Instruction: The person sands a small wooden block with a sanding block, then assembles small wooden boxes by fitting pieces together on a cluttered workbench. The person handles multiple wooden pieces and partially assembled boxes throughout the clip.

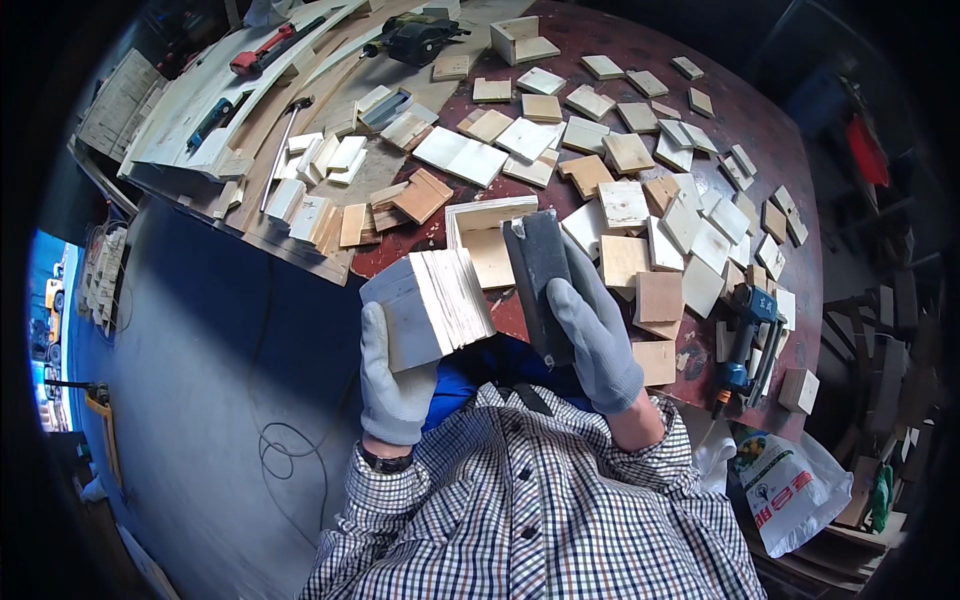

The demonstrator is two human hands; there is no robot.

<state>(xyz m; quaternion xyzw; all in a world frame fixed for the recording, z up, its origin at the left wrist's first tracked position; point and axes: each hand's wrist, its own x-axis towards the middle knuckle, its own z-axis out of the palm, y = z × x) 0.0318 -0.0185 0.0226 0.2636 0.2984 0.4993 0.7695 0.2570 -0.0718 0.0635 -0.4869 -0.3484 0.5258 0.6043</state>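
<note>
In front of my chest, my left hand (396, 398), in a pale work glove, grips a light wooden block (425, 308). Rough, layered-looking grain marks the block's right side. My right hand (603, 345), also gloved, is closed round a long dark grey block (536, 285) that looks like a sanding block, held upright and slightly tilted. The two held blocks are close together, with a narrow gap between them at the top. Just beyond them, an open three-sided wooden frame (484, 216) rests on the table edge. The undersides of both held blocks are hidden.
Many small wood pieces (626, 205) lie scattered over the dark red table (735, 115). At right lies a blue nail gun (744, 340); a hammer (286, 150), a red tool (275, 48) and a circular saw (415, 38) are at far left. A plastic bag (795, 490) hangs lower right.
</note>
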